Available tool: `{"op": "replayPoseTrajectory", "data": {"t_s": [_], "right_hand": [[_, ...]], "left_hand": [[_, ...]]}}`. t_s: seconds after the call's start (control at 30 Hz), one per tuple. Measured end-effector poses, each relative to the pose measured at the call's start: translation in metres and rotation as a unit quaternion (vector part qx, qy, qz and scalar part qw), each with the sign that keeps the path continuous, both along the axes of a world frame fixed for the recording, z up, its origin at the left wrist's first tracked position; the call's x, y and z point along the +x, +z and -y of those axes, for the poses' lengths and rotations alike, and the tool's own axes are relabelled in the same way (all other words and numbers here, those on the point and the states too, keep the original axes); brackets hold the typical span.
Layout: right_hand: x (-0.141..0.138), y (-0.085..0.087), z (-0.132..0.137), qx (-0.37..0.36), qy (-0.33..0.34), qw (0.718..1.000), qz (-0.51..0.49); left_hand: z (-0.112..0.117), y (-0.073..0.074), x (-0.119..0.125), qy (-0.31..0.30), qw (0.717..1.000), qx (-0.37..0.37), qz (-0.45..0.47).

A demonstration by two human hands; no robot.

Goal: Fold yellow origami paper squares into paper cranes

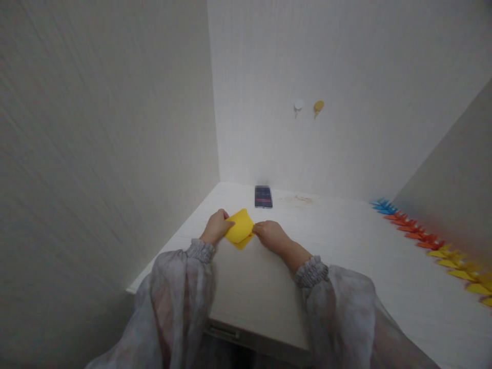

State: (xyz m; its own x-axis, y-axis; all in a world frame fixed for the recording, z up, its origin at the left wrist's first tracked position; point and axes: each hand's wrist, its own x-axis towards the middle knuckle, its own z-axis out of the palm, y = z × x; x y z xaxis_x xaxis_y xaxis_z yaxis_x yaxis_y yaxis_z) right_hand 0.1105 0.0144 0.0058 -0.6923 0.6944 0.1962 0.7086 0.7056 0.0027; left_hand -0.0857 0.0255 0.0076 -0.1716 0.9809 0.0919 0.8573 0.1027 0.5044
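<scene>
A folded yellow sheet of paper is held just above the white desk, between both hands. My left hand pinches its left edge with the fingers curled. My right hand grips its right corner, fingers closed. Both arms wear loose, sheer grey sleeves with gathered cuffs.
A dark phone lies on the desk beyond the paper, near the back wall. A row of several folded paper pieces in blue, red, orange and yellow runs along the right wall. Two small round hooks are on the back wall.
</scene>
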Motion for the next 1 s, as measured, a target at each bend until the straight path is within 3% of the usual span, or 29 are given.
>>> {"op": "replayPoseTrajectory", "data": {"t_s": [0.27, 0.57, 0.9, 1.0], "right_hand": [[0.002, -0.003, -0.002, -0.021, 0.007, 0.998, -0.064], [0.010, -0.007, -0.007, -0.052, -0.005, 0.968, -0.244], [0.046, -0.010, -0.007, 0.007, -0.138, 0.894, -0.425], [0.057, -0.005, 0.004, 0.036, -0.157, 0.895, -0.415]], "left_hand": [[-0.004, -0.002, -0.004, -0.031, 0.999, -0.009, -0.006], [-0.003, -0.003, -0.014, -0.028, 0.999, 0.000, -0.043], [-0.007, -0.008, -0.026, -0.027, 0.998, 0.022, -0.051], [-0.009, -0.006, -0.031, -0.013, 0.997, 0.042, -0.062]]}}
